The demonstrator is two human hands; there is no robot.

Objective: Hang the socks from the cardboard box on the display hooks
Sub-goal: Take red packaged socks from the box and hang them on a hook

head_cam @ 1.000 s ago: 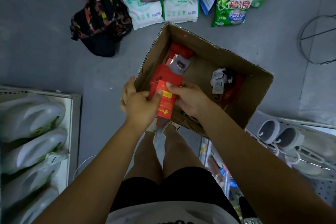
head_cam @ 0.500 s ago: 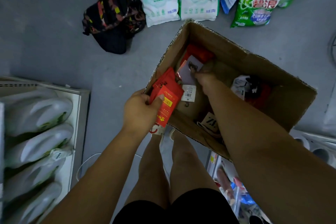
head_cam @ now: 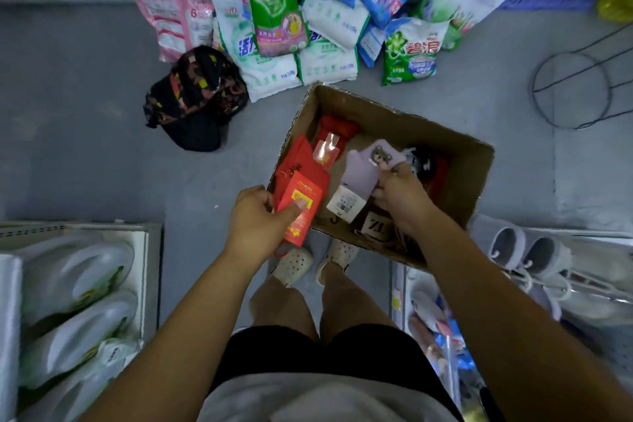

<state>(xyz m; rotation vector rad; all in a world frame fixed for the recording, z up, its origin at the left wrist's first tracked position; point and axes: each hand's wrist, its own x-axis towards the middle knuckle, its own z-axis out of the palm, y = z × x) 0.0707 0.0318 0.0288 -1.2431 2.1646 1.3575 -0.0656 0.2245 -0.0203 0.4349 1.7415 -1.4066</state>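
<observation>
A pair of lilac socks (head_cam: 363, 169) with a small bear face on the cuff is up over the middle of the cardboard box (head_cam: 460, 181), pinched at its right edge by the right hand (head_cam: 400, 197), fingers curled round the fabric. A white barcode tag (head_cam: 346, 205) hangs from the socks' lower end. The left hand (head_cam: 258, 224) is at the box's near left corner and grips a stack of red sock packs (head_cam: 301, 197), thumb pressed across the front pack's yellow label.

More red socks (head_cam: 337, 128) under a clear wrapper lie in the box at the far side, a black and white bundle (head_cam: 424, 164) sits to the right, and a card printed "ZL" (head_cam: 374, 227) rests against the near wall. The box stands on the grey floor just in front of the person's white clogs (head_cam: 294, 264).

Beyond it lie bags of washing powder (head_cam: 274, 14) and a dark patterned bag (head_cam: 197, 101); a wire ring (head_cam: 570, 90) lies at the far right. Grey slippers (head_cam: 524, 247) hang on the right-hand rack, and white goods, too blurred to name, fill the left shelf (head_cam: 152, 236)
</observation>
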